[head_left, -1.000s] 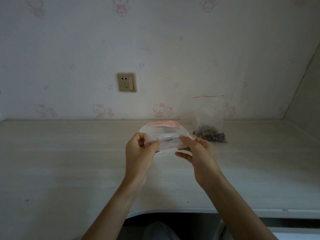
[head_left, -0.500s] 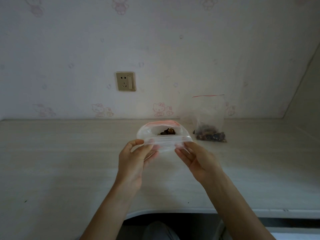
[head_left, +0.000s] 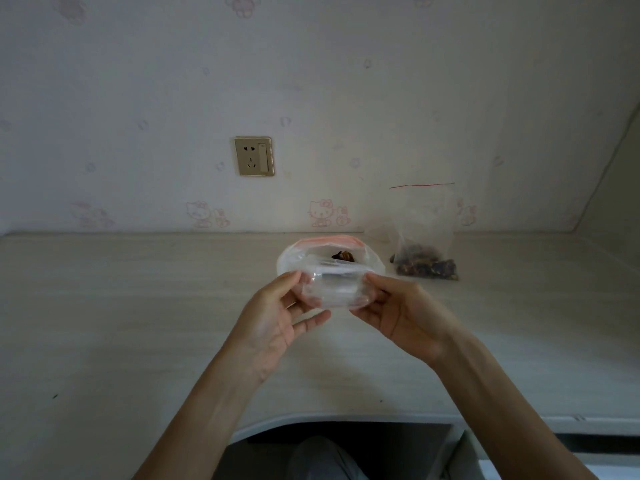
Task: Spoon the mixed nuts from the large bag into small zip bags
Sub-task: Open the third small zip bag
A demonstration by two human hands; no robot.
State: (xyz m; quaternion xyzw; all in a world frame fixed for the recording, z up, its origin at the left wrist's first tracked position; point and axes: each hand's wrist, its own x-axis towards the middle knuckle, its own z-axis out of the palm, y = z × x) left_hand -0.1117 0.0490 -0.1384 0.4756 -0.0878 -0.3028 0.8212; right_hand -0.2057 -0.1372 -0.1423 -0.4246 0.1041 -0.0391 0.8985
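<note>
Two hands hold the small clear zip bag with the red strip [head_left: 330, 271] above the pale counter [head_left: 138, 306], well inside its front edge: left hand [head_left: 277, 320] and right hand [head_left: 405, 317] pinch its sides. Since half a second ago, both palms have turned upward. The larger clear bag of dark nuts [head_left: 424, 237] stands right, by the wall.

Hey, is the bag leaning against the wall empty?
No, the bag propped against the wall has a dark pile of nuts at its bottom.
</note>
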